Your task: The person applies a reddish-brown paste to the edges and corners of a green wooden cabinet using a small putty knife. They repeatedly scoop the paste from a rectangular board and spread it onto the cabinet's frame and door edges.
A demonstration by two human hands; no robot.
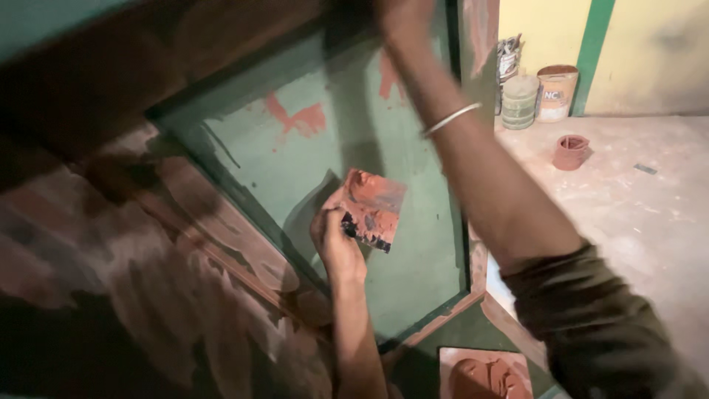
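Note:
My left hand [336,240] grips a flat square plate [371,208] smeared with reddish-brown putty, held up in front of a green door panel [325,177]. My right hand [402,16] reaches up to the top of that panel, blurred and partly cut off by the frame edge; a thin metal bangle [450,118] circles the wrist. What the right hand holds cannot be made out. Patches of reddish putty [299,118] mark the green panel, and the wooden frame [214,236] to the left is coated with the same brown paste.
A tile [484,373] with a heap of reddish putty lies on the floor below. Several paint cans [543,92] stand by the yellow wall at the right, with a small red pot [571,151] on the dusty concrete floor.

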